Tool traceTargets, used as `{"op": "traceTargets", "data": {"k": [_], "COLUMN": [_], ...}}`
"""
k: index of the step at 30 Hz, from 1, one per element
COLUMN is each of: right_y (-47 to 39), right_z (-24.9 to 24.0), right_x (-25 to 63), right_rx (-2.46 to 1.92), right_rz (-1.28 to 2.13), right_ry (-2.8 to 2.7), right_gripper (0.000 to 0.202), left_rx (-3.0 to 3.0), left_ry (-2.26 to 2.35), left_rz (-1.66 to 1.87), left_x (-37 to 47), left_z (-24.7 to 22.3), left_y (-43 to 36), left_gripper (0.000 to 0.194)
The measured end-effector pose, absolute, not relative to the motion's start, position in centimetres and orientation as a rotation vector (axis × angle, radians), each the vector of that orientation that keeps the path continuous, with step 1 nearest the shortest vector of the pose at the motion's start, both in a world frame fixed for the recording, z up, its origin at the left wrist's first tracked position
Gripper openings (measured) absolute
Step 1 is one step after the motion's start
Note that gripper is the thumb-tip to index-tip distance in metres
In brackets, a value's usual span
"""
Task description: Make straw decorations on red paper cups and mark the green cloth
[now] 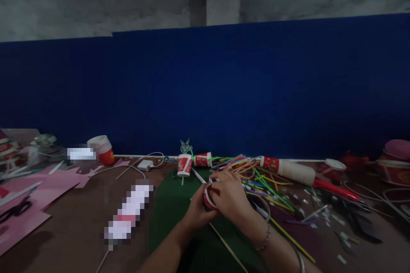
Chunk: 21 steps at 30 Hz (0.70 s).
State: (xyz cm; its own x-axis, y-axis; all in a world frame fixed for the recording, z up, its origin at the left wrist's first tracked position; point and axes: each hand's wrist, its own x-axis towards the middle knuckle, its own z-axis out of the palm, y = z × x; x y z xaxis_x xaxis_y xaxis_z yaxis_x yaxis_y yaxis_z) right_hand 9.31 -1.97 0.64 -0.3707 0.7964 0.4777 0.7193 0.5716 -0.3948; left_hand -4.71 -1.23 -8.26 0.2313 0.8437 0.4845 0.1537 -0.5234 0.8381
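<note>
The left hand [197, 208] clamps its fingers on a paper cup [206, 198]; whether the right hand [231, 191] grips, I can't tell. Likely light, crushable: hold near the rim.

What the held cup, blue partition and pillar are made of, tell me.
Held cup: probably paper, printed red; a pale rim shows. Blue partition: fabric or painted board, I can't tell; it looks matte and even. Pillar: likely bare concrete, from its rough, grey, blotchy face.
</note>
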Motion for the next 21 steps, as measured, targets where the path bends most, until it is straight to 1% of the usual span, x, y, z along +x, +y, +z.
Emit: {"op": "traceTargets", "data": {"k": [3,8,14,21], "right_y": [-1.8,-1.6,-1.8,-1.9], "right_z": [0.8,0.9,0.9,0.5], "right_x": [10.0,11.0,10.3,9.4], "right_rx": [-1.2,-1.185,-1.227,-1.171], "right_rz": [0.271,0.411,0.325,0.252], "right_ry": [-2.179,-2.281,-2.241,-2.093], "right_gripper": [0.012,0.013,0.017,0.018], "left_rx": [1.823,1.847,1.913,1.957], "left_ry": [0.849,0.838,0.852,0.94], "left_rz": [1.372,1.338,1.327,1.362], "left_x": [-4.7,-4.8,-4.8,-5.0], "left_z": [-7.9,-7.8,-8.4,-8.7], "left_y": [-1.2,-1.3,-1.2,-1.1], "left_gripper": [0.054,0.054,0.053,0.057]}}
